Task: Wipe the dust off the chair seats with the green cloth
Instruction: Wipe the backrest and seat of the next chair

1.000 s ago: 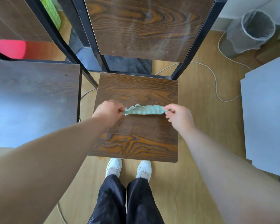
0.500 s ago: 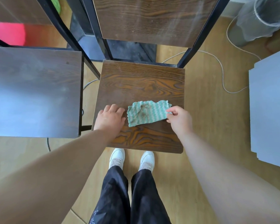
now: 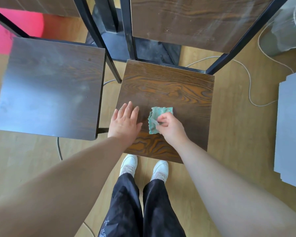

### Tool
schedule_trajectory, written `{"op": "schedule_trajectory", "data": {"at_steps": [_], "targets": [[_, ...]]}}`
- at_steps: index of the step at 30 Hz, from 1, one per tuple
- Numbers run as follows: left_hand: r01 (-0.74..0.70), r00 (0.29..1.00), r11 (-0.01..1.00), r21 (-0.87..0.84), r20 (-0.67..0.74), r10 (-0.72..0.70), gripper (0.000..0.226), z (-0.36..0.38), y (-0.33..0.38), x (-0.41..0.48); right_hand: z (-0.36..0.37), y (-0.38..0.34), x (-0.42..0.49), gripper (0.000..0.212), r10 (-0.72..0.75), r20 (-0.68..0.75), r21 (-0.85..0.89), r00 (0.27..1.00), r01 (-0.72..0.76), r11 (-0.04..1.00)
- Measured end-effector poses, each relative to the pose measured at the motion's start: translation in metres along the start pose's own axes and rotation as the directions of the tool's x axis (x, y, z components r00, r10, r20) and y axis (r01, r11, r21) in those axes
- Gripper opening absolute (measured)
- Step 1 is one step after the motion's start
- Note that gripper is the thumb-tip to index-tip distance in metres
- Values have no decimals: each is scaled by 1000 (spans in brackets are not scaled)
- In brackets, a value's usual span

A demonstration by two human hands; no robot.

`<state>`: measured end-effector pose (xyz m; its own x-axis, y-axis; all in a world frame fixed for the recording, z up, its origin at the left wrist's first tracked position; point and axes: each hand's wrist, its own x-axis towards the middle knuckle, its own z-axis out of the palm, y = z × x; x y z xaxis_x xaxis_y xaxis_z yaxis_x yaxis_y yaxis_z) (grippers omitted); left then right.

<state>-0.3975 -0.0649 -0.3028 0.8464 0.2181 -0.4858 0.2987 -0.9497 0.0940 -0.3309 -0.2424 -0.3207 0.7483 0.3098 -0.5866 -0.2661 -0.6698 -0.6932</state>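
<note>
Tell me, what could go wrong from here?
The green cloth, bunched small under the right hand, may miss the far corners of the seat. The left seat looks hazy with dust and could get skipped. A white cable loops on the floor nearby; stepping sideways might snag it.

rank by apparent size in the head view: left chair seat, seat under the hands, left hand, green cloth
1-2. left chair seat and seat under the hands: too alike to rank; the second is partly covered.
3. left hand.
4. green cloth, partly under the right hand.
</note>
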Motion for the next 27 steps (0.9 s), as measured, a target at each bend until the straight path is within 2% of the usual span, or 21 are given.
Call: {"op": "schedule_trajectory", "data": {"at_steps": [2, 4, 6, 7, 9, 11, 13, 17, 21, 27], "targets": [[-7, 1000, 1000, -6, -2, 7, 63, 3, -4, -1, 3, 4, 3, 11, 3, 3, -14, 1000, -3, 1000], [-12, 1000, 1000, -10, -1, 12, 63, 4, -7, -2, 2, 3, 4, 6, -20, -111, 12, 994, 22, 1000], [-8, 1000, 1000, -12, 2, 8, 63, 5, -10, -3, -1, 0, 4, 13, -59, -219, -72, 974, 44, 996], [-5, 1000, 1000, -12, 2, 5, 63, 6, -11, -4, 0, -1, 4, 19, -91, -226, -147, 970, 58, 987], [2, 1000, 1000, -14, 2, -2, 63, 7, -13, -3, 5, -3, 5, 30, -148, -160, -295, 976, 96, 951], [6, 1000, 1000, -19, 5, -6, 63, 7, -14, -2, 14, -2, 6, 41, -145, -76, -426, 987, 99, 899], [2, 1000, 1000, -21, 9, -2, 63, 8, -15, 0, 21, 0, 10, 40, -172, -40, -531, 984, 125, 838], [-9, 1000, 1000, -13, 13, 10, 62, 7, -19, 4, 16, -5, 27, 20, -239, -66, -486, 969, 178, 856], [-4, 1000, 999, -34, 8, 4, 63, 1, -26, 12, -13, -33, 56, 16, -243, -250, -305, 937, 162, 938], [-3, 1000, 1000, -24, -4, 3, 62, -3, -41, 27, -57, -74, 116, 21, -242, -305, -391, 921, 111, 914]]}}
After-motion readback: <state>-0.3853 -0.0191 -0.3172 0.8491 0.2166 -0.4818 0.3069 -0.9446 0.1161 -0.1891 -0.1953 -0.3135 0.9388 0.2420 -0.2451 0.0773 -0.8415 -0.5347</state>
